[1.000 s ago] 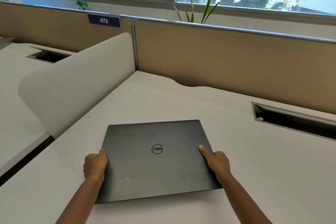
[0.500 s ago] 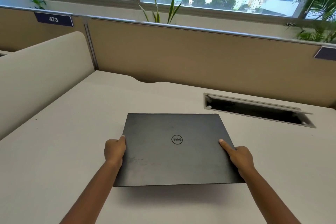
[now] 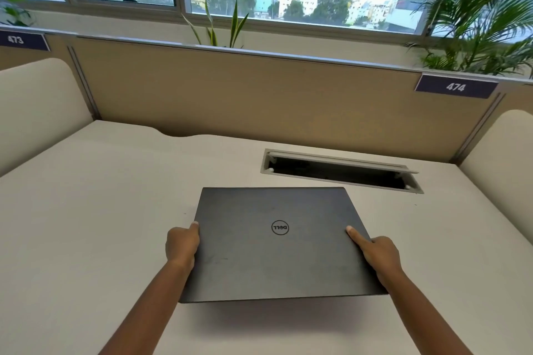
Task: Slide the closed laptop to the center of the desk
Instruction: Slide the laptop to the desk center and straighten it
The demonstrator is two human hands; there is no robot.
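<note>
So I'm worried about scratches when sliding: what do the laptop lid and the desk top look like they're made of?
The closed dark grey laptop has a matte lid, possibly metal or coated plastic: dull sheen, faint scuffs near the left hand. The off-white desk top looks like smooth matte laminate: even colour, soft shadow, no grain. Neither is certain from looks alone.
</note>
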